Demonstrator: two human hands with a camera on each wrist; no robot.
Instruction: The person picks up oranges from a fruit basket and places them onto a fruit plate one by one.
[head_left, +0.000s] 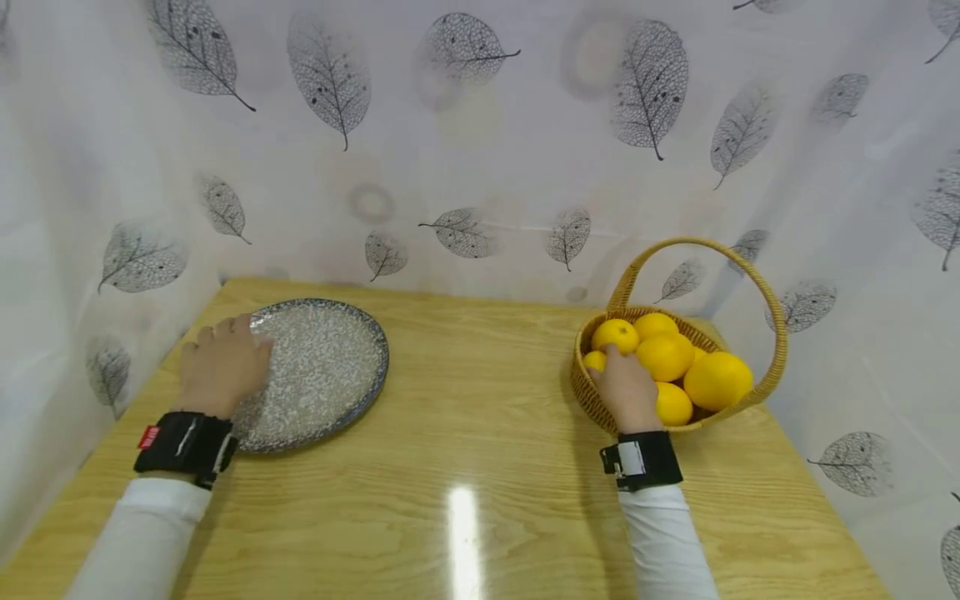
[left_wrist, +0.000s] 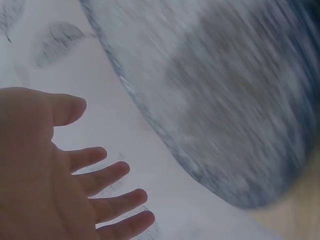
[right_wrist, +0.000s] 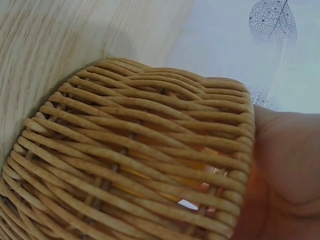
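Note:
My left hand (head_left: 225, 367) is over the left edge of a speckled grey plate (head_left: 322, 375) with a dark rim. Its fingers are straight and spread in the left wrist view (left_wrist: 75, 165), holding nothing, with a gap between them and the plate. On the right, my right hand (head_left: 628, 390) reaches over the near rim of a wicker basket (head_left: 588, 400) among several oranges (head_left: 666, 357). The thumb and fingertips lie against a partly covered orange (head_left: 596, 360) at the left side. Wicker blocks the fingers in the right wrist view, so their grip is hidden.
The wooden table (head_left: 480, 400) spans the space between plate and basket. A tall arched handle (head_left: 776, 317) rises over the basket's right side. A pale curtain (head_left: 480, 150) with leaf prints hangs behind and along the sides.

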